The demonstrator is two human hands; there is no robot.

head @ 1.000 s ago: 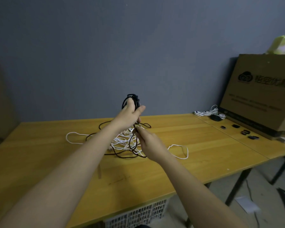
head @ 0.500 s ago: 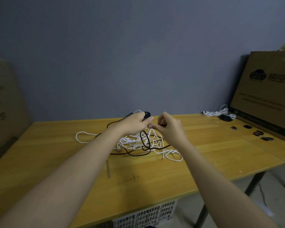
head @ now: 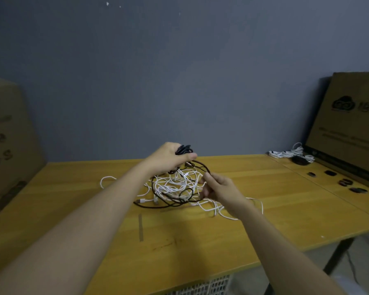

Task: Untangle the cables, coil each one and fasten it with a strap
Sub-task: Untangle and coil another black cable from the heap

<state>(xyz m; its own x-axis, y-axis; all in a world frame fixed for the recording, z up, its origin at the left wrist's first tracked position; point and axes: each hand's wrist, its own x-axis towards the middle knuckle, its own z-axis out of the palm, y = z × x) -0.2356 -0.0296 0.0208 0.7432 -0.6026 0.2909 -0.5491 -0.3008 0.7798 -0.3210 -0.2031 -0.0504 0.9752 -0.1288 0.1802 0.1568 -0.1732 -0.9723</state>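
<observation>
A tangle of white cables [head: 175,184] lies mid-table with a black cable [head: 158,204] looped through it. My left hand [head: 168,157] is raised above the heap and grips a small coil of the black cable [head: 183,149]. From that coil a strand arcs down to my right hand [head: 216,187], which pinches it at the heap's right edge. Several black straps [head: 347,182] lie on the table at the right.
A coiled white cable [head: 290,153] and a dark object sit at the back right by a large cardboard box [head: 349,128]. Another box [head: 6,141] stands at the left. A white plastic crate [head: 200,286] shows under the wooden table's front edge [head: 179,279].
My left hand dipped toward the heap, then lifted the black coil a little again. My right hand moved from beside the left hand down to the right, drawing out a black loop.
</observation>
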